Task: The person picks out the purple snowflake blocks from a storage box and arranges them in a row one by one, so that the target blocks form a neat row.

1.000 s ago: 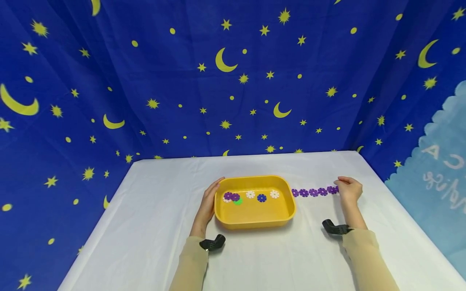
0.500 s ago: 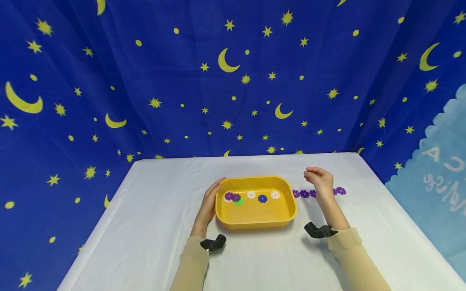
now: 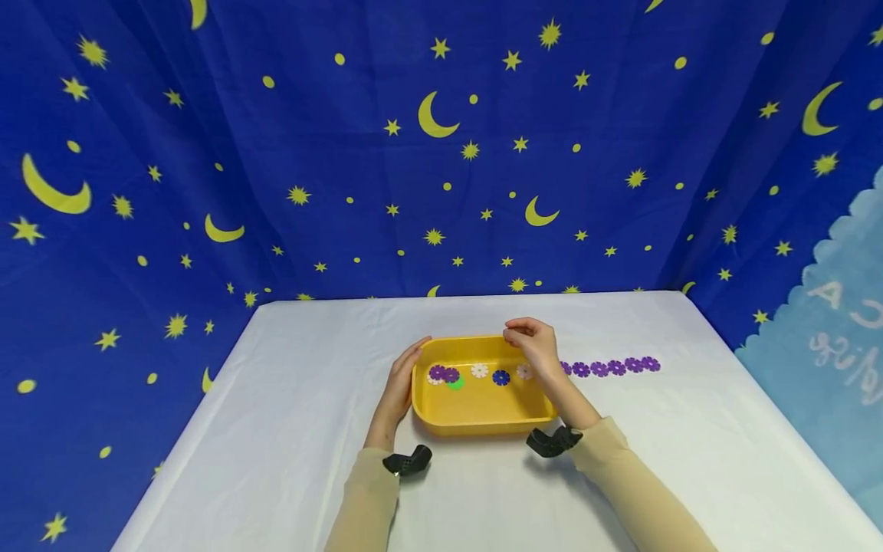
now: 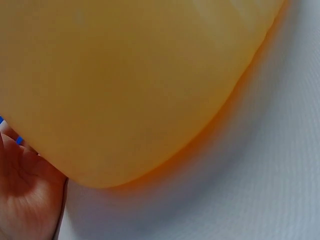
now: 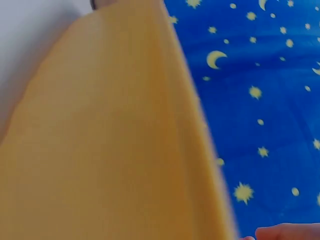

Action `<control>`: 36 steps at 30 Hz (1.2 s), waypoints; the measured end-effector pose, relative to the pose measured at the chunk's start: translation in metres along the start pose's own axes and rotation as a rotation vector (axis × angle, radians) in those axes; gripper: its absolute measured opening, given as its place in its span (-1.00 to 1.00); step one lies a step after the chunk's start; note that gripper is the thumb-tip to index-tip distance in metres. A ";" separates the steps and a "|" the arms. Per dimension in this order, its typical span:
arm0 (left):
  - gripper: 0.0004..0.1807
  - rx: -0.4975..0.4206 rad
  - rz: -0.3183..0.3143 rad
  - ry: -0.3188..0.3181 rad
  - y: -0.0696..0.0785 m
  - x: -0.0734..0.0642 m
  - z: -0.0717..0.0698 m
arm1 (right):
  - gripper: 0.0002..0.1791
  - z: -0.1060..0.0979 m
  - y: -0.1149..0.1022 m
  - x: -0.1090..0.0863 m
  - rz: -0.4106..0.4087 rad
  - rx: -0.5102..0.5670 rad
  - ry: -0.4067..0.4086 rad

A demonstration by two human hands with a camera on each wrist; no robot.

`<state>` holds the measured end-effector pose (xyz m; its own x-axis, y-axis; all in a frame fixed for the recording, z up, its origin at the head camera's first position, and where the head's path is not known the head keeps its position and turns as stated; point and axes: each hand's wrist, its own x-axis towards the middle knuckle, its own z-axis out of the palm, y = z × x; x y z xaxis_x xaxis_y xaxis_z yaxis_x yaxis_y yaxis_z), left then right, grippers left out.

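My left hand rests along the outer left wall of a yellow tray; in the left wrist view its palm shows beside the tray's side. My right hand is above the tray's back right corner, its fingers loosely bent and no piece visible in them. Inside the tray lie flat flower-shaped discs: two purple discs overlapping a white and a green disc, a white disc, a blue disc, and another white disc partly hidden by my right hand.
Right of the tray, several purple flower discs lie in a row on the white tablecloth; my right wrist is near the row's left end. A blue curtain with stars and moons stands behind.
My right hand has left the right end of the purple row and moved leftward over the tray, uncovering the row's last disc. My left hand and the tray keep their places.
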<state>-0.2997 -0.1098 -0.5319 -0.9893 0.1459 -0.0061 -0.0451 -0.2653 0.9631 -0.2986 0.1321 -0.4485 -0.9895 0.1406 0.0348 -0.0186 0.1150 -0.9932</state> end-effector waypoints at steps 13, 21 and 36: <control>-0.46 -0.015 0.010 -0.011 -0.004 0.002 0.000 | -0.83 0.047 0.011 -0.002 -0.133 -0.059 -0.200; -0.47 -0.014 0.019 -0.017 -0.003 0.002 -0.002 | -0.80 0.062 0.029 -0.003 -0.179 -0.137 -0.347; -0.47 -0.014 0.008 -0.008 -0.001 0.001 -0.001 | -0.66 0.071 0.051 -0.004 -0.329 -0.411 -0.511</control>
<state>-0.3011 -0.1102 -0.5335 -0.9885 0.1514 0.0043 -0.0388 -0.2803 0.9591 -0.3054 0.0681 -0.5075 -0.8875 -0.4291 0.1680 -0.3698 0.4459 -0.8151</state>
